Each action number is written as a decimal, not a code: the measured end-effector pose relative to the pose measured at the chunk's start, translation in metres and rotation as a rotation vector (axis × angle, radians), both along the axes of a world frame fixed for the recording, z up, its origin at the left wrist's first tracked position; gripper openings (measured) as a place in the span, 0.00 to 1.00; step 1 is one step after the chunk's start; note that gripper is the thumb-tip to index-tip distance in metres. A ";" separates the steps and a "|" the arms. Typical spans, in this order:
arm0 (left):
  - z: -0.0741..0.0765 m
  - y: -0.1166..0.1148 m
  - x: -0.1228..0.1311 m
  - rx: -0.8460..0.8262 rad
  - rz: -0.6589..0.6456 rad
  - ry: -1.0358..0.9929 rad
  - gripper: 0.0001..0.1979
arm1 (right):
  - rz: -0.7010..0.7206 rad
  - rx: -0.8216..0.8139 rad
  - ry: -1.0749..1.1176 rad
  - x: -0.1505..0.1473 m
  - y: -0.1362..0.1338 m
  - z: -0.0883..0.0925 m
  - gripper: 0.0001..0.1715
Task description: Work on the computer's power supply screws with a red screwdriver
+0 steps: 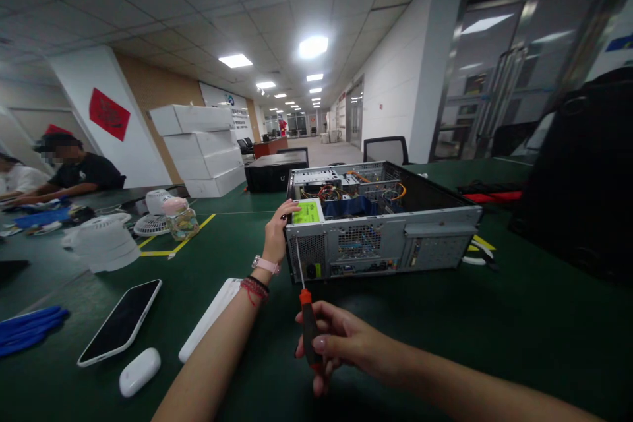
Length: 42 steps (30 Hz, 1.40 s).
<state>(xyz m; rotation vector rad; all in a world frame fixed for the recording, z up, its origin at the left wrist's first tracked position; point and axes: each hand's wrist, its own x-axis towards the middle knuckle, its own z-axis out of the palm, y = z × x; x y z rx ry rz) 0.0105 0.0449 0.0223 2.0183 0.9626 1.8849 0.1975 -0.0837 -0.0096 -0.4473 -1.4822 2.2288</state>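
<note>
An open desktop computer case (pixel 380 241) lies on its side, its rear panel facing me. Inside are cables, a blue ribbon, and a power supply with a yellow-green label (pixel 307 211). My left hand (pixel 277 232) rests on the case's near left corner, its fingers stretched over the top edge beside the label. My right hand (pixel 341 339) is closed around the red and black handle of a screwdriver (pixel 308 326). The shaft points up and away from me, its tip at the left edge of the rear panel. Whether the tip sits in a screw is too small to tell.
On the left lie a phone (pixel 121 323), a white earbud case (pixel 140 372), a white slab (pixel 210 320) partly under my left forearm, and blue gloves (pixel 30 330). White boxes (pixel 200 151) and a black case (pixel 274 172) stand behind. Pliers (pixel 479 257) lie right; people sit far left.
</note>
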 end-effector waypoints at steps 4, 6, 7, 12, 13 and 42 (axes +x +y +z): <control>-0.001 0.001 -0.001 -0.004 0.009 0.008 0.20 | 0.016 -0.002 0.002 0.000 -0.002 0.000 0.27; -0.001 0.001 -0.001 -0.002 0.010 0.009 0.20 | 0.022 -0.003 0.001 -0.001 -0.002 -0.001 0.27; -0.001 0.001 -0.001 0.000 0.010 0.009 0.20 | 0.021 -0.004 0.000 -0.001 -0.002 -0.001 0.27; -0.001 0.001 -0.001 -0.002 0.000 0.003 0.20 | 0.024 -0.019 -0.008 0.000 0.001 -0.001 0.27; -0.001 0.001 -0.001 -0.001 0.001 0.003 0.20 | 0.029 -0.029 -0.003 0.000 0.002 -0.001 0.27; -0.002 0.002 0.000 0.006 -0.008 -0.009 0.20 | -0.079 -0.280 -0.018 0.002 -0.009 0.026 0.23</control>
